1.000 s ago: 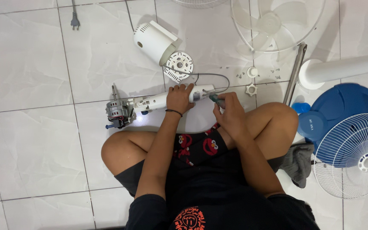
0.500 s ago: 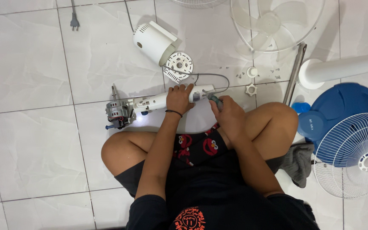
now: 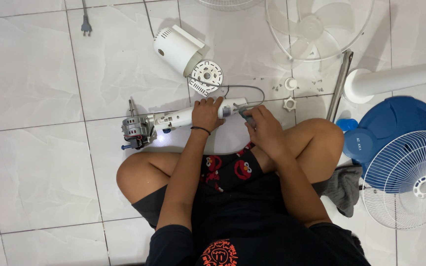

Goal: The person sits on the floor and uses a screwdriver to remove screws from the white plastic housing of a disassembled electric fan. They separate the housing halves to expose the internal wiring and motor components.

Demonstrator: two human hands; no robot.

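Motor [image 3: 134,132] bare at the far end of a white fan neck [image 3: 178,118] on the tiled floor [image 3: 35,162], left hand [image 3: 207,113] wrapped around it, right hand [image 3: 265,132] pinching a screwdriver [image 3: 243,113] at its tip, blue base [image 3: 395,123] farthest right.

Head view, apparently straight down

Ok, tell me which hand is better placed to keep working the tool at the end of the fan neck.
Right. The right hand holds the tool at the neck's end; the left hand grips the neck, steadying it.
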